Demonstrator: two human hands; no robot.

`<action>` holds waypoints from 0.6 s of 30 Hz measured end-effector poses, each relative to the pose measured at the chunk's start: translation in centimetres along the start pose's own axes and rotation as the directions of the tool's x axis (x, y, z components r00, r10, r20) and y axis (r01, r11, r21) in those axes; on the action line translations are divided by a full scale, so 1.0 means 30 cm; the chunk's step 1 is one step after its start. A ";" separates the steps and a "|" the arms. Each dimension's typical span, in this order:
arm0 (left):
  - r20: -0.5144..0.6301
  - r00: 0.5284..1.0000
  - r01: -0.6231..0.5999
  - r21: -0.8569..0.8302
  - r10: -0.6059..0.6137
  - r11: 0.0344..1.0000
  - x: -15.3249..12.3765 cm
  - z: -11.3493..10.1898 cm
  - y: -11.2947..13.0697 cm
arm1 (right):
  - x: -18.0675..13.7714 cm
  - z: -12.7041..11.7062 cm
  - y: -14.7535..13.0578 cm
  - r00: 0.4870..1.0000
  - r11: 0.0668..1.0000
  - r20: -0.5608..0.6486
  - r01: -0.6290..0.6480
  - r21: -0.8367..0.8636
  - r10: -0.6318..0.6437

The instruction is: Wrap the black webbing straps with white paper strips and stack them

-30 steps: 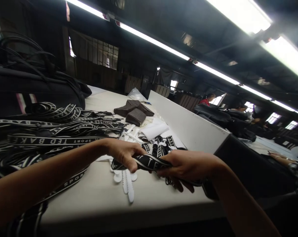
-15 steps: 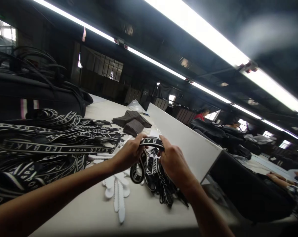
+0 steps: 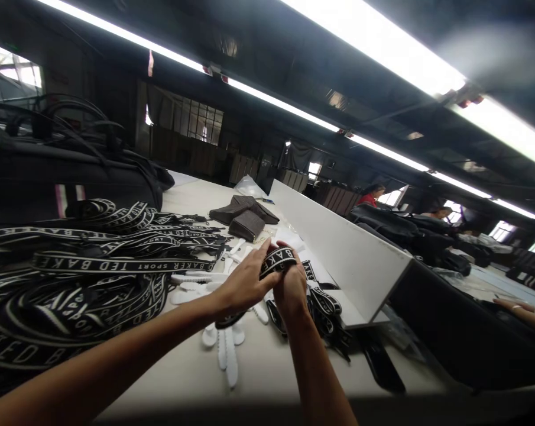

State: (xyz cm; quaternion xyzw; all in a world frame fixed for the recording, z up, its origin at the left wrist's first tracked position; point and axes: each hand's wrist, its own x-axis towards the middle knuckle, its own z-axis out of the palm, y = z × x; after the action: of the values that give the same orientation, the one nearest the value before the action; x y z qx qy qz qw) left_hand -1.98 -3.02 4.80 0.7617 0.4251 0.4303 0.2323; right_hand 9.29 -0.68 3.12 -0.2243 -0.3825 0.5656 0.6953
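Observation:
Both my hands meet over the white table (image 3: 276,367). My right hand (image 3: 290,288) is closed around a black strap with white lettering (image 3: 279,259), which bends over its knuckles. My left hand (image 3: 245,284) presses its fingers on the same strap from the left. A loop of the strap hangs below my left palm. More short lettered straps (image 3: 323,302) lie in a small heap just right of my hands. White plastic pieces (image 3: 225,346) lie under my left wrist.
A big tangle of long lettered straps (image 3: 94,266) covers the table's left side, with black bags (image 3: 49,171) behind it. Brown pouches (image 3: 245,216) sit farther back. A white divider board (image 3: 338,245) runs along the right. Other people sit beyond it.
My hands have come closer together and the strap now wraps over my right hand. The view has shifted slightly to the right.

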 end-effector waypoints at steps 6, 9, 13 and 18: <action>-0.104 0.994 0.004 -0.088 -0.013 0.996 -0.047 0.023 -0.076 | -0.021 0.024 -0.031 0.997 0.998 -0.046 -0.061 0.033 0.062; -0.252 0.968 0.009 0.066 0.008 0.998 -0.033 0.029 -0.109 | -0.036 0.052 -0.057 0.993 0.994 -0.077 -0.082 0.070 0.088; -0.090 0.995 -0.058 -0.126 0.047 0.990 -0.017 0.014 -0.139 | -0.025 0.072 -0.086 0.978 0.965 -0.047 -0.192 0.180 0.204; 0.306 0.951 0.177 -0.655 0.043 0.735 -0.051 0.004 -0.152 | 0.040 0.082 -0.108 0.979 0.911 0.104 -0.200 0.360 0.173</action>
State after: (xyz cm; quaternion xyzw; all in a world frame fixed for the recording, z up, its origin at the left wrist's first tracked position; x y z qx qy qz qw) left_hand -4.34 -1.90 0.76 0.6655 0.2271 0.4250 0.5700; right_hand 9.44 -0.67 7.35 -0.1054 -0.2702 0.6985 0.6542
